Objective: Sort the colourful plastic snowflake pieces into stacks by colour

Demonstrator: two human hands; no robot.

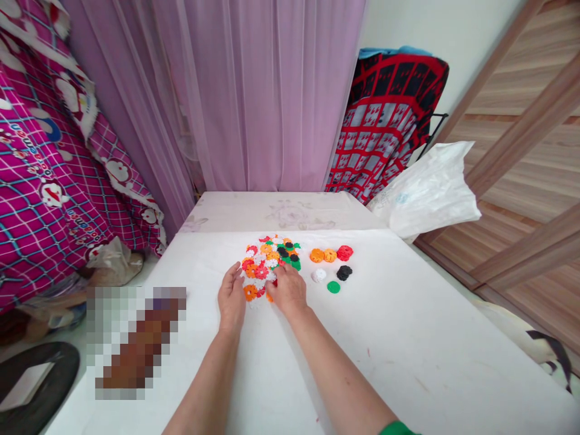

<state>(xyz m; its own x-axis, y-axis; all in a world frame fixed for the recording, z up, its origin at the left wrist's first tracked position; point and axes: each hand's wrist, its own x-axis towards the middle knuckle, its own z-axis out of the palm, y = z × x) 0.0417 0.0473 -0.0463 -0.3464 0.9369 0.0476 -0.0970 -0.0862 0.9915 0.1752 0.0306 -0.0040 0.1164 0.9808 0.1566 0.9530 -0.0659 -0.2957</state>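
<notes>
A loose pile of flower-shaped discs (260,270) in red, orange, white, green and black lies on the white table. My left hand (232,297) rests at the pile's left edge, fingers apart, nothing in it. Over the pile's lower right side is my right hand (289,289), its fingertips bent down among the discs; what they hold, if anything, is hidden. To the right sit small single-colour stacks: orange (316,255), lighter orange (330,255), red (345,252), white (319,275), black (344,273) and green (333,287).
The white table (408,338) extends toward me, with a blurred-out object (145,344) at its left. A white plastic bag (430,193) hangs by the right back corner. Purple curtains (272,96) stand behind, and a black round stool (58,374) is at the lower left.
</notes>
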